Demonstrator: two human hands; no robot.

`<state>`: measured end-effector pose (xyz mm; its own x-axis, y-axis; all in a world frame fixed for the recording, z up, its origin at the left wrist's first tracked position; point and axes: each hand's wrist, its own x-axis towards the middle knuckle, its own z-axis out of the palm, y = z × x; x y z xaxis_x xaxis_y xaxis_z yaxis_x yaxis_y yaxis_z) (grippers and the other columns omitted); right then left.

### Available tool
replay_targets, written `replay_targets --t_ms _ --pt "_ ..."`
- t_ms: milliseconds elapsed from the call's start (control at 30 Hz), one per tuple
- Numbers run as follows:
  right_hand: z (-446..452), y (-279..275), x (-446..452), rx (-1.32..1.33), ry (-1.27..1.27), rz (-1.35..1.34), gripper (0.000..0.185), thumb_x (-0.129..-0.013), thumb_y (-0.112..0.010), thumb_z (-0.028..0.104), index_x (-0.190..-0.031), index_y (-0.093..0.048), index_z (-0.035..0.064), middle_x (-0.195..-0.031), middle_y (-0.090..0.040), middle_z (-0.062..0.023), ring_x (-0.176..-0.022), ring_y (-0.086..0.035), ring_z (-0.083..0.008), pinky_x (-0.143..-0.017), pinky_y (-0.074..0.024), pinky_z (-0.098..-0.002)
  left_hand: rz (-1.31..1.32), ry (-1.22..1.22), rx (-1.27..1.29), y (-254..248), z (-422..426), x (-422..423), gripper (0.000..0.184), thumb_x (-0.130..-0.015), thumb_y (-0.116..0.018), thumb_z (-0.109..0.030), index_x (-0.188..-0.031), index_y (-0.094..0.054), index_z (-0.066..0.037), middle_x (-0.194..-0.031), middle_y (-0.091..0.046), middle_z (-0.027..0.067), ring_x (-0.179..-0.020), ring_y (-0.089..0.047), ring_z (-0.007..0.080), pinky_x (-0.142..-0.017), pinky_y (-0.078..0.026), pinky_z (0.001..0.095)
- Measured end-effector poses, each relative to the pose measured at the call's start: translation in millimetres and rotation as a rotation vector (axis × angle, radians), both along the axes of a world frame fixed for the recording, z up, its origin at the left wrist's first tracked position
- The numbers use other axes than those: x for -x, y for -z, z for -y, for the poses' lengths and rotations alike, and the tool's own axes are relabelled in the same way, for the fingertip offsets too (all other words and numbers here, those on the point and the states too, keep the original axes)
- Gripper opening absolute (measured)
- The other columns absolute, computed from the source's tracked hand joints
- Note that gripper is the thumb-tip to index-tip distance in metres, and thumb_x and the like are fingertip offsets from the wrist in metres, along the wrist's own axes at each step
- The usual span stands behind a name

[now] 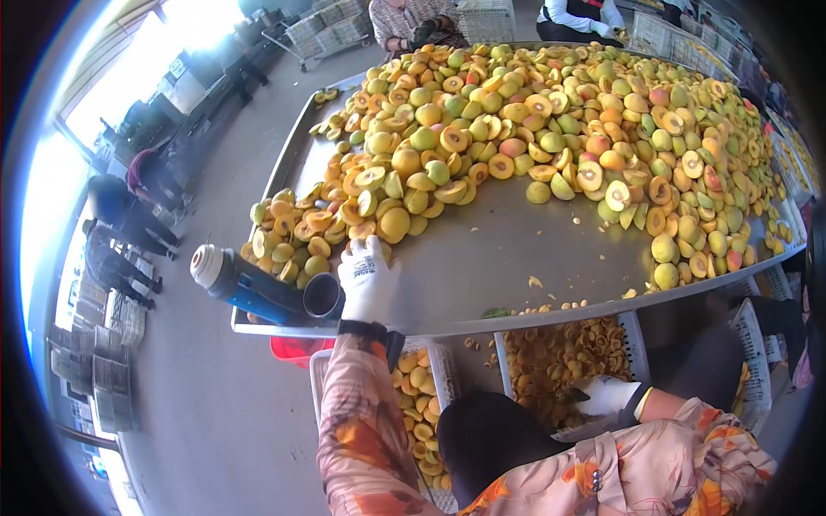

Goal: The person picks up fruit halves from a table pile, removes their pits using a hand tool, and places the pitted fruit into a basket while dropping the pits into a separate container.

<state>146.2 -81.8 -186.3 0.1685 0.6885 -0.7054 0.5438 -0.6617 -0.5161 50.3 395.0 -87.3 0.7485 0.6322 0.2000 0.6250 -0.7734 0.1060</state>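
Observation:
My left hand (368, 279), in a white glove, reaches over the metal table. Its fingers are somewhat apart and touch the near edge of a heap of halved yellow peaches (394, 224). My right hand (607, 396), also gloved in white, is low over a crate (635, 346) of brown peach pits and scraps (564, 361). Something dark shows at its fingertips, and I cannot make out whether it is held. Beside my left forearm, peach halves (416, 404) lie in another white crate (443, 370) under the table edge.
A blue bottle (249, 284) lies on the table's left corner beside a dark cup (323, 297). A red container (292, 348) is below. Two people (417, 21) (581, 17) are across the table. Stacked crates (327, 30) stand behind, and others are at left.

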Motion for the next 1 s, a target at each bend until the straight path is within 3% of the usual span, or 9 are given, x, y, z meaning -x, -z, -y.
replay_targets --t_ms 267,367,467,567,600,700,800,933,1000 --pt "-1 -29 -9 -0.025 0.051 0.033 0.038 -0.088 -0.059 0.035 -0.113 -0.064 0.0066 -0.094 -0.073 -0.0232 -0.089 -0.071 -0.0417 -0.078 -0.0544 -0.0510 -0.247 -0.168 0.261 16 -13 -42 0.078 -0.077 -0.079 -0.033 -0.141 -0.048 -0.002 -0.132 -0.056 0.0299 -0.117 -0.062 0.0448 -0.100 -0.052 0.0456" --pt "6 -27 -5 -0.107 0.044 0.049 0.036 -0.088 -0.059 0.033 -0.112 -0.066 0.0079 -0.088 -0.073 -0.0198 -0.082 -0.072 -0.0377 -0.076 -0.0554 -0.0493 -0.193 -0.010 0.229 19 8 -26 0.068 -0.073 -0.079 -0.033 -0.126 -0.058 0.002 -0.121 -0.061 0.0321 -0.114 -0.062 0.0447 -0.097 -0.053 0.0472" --pt "11 -40 -3 -0.169 0.039 0.047 0.039 -0.088 -0.060 0.035 -0.114 -0.063 0.0062 -0.098 -0.072 -0.0259 -0.091 -0.069 -0.0454 -0.084 -0.0535 -0.0537 -0.207 0.017 0.284 22 17 -20 0.063 -0.075 -0.079 -0.031 -0.124 -0.059 0.003 -0.116 -0.065 0.0266 -0.103 -0.068 0.0365 -0.086 -0.057 0.0431" --pt "26 -30 -5 -0.569 0.097 0.196 0.041 -0.088 -0.064 0.033 -0.118 -0.064 0.0041 -0.092 -0.072 -0.0228 -0.089 -0.071 -0.0402 -0.080 -0.0544 -0.0493 0.143 0.056 0.717 34 17 -6 0.058 -0.078 -0.077 -0.027 -0.125 -0.060 0.002 -0.108 -0.068 0.0174 -0.090 -0.070 0.0244 -0.074 -0.058 0.0361" --pt "28 -53 -8 -0.518 0.156 0.117 0.042 -0.088 -0.065 0.032 -0.118 -0.063 0.0030 -0.092 -0.072 -0.0238 -0.090 -0.071 -0.0406 -0.080 -0.0541 -0.0487 0.313 0.014 0.961 -10 61 -2 0.054 -0.080 -0.075 -0.024 -0.127 -0.061 0.000 -0.101 -0.068 0.0093 -0.082 -0.068 0.0164 -0.067 -0.056 0.0303" --pt "26 -120 -8 -0.635 0.304 -0.027 0.040 -0.088 -0.069 0.029 -0.114 -0.060 -0.0009 -0.092 -0.070 -0.0258 -0.090 -0.069 -0.0421 -0.079 -0.0530 -0.0479 0.770 0.242 1.558 -48 136 18 0.066 -0.082 -0.070 -0.018 -0.143 -0.051 0.000 -0.123 -0.063 0.0166 -0.104 -0.066 0.0259 -0.086 -0.057 0.0388" --pt "21 -152 3 -0.858 0.300 -0.038 0.039 -0.088 -0.071 0.025 -0.115 -0.057 -0.0005 -0.091 -0.070 -0.0261 -0.088 -0.069 -0.0426 -0.079 -0.0531 -0.0484 0.896 0.463 2.019 -65 217 35 0.081 -0.078 -0.072 -0.016 -0.151 -0.042 0.001 -0.149 -0.050 0.0249 -0.135 -0.051 0.0374 -0.116 -0.039 0.0500" --pt "18 -164 26 -1.191 0.233 0.019 0.040 -0.090 -0.070 0.018 -0.122 -0.052 0.0015 -0.081 -0.068 -0.0245 -0.074 -0.068 -0.0450 -0.067 -0.0530 -0.0495 0.990 0.525 2.128 -81 314 45 0.084 -0.079 -0.072 -0.018 -0.154 -0.039 0.001 -0.153 -0.045 0.0265 -0.140 -0.047 0.0393 -0.120 -0.033 0.0515" --pt "24 -154 37 -1.194 0.228 0.121 0.042 -0.091 -0.067 0.017 -0.126 -0.050 0.0016 -0.077 -0.068 -0.0239 -0.070 -0.067 -0.0459 -0.064 -0.0529 -0.0506 1.061 0.523 2.145 -84 345 49 0.081 -0.082 -0.073 -0.021 -0.153 -0.040 0.000 -0.152 -0.044 0.0281 -0.134 -0.052 0.0388 -0.107 -0.046 0.0475"
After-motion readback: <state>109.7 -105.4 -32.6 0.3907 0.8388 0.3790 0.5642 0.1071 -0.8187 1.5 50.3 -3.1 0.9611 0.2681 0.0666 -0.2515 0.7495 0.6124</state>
